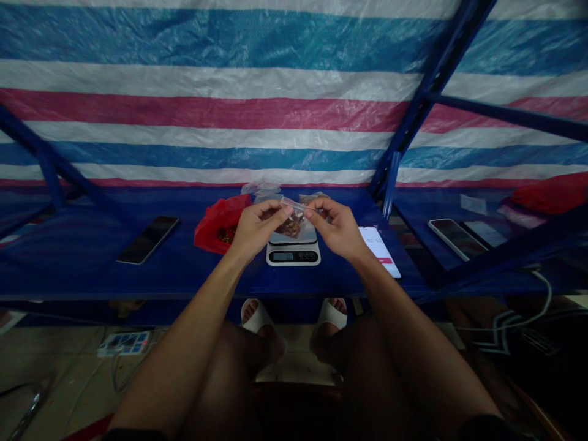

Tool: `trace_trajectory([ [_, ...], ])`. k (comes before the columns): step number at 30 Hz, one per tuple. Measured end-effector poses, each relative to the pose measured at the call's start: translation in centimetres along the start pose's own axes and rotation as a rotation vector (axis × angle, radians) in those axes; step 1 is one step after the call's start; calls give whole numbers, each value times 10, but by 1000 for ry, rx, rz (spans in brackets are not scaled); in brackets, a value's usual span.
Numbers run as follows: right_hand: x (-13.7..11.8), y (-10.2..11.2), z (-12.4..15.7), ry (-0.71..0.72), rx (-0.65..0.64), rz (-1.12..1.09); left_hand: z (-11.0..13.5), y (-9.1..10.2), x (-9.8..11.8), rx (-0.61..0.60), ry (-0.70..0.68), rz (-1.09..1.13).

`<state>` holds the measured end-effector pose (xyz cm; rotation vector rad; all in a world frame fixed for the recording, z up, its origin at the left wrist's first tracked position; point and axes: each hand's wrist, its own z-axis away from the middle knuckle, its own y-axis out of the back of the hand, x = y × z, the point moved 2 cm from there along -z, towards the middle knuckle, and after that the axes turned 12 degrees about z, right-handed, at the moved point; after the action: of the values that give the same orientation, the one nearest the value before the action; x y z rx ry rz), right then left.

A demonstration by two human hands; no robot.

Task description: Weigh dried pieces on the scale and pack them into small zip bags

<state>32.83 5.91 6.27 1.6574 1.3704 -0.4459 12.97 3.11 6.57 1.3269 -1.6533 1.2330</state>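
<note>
A small clear zip-lock bag (290, 226) with brown pieces in its lower part hangs over a digital kitchen scale (293, 255). My left hand (263, 223) pinches the bag's top strip at its left end between thumb and finger. At the other end of the strip, my right hand (334, 222) pinches it the same way. Left of the scale, a red plastic bag (220, 223) lies open with brown bits inside. Behind my fingers are more clear bags (261, 188), partly hidden. The scale's display is lit, its digits too small to read surely.
A dark phone (147, 240) lies at the left on the blue shelf (82, 263). On the right, a lit phone (380, 250) shows a timer. Beyond a blue metal post (390, 177) are another phone (457, 239) and a red bag (551, 191). A power strip (123, 344) lies on the floor.
</note>
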Motion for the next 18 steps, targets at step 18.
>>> trace_trajectory([
  [18, -2, -8, 1, -21, 44, -46, 2, 2, -2, 100, -78, -48],
])
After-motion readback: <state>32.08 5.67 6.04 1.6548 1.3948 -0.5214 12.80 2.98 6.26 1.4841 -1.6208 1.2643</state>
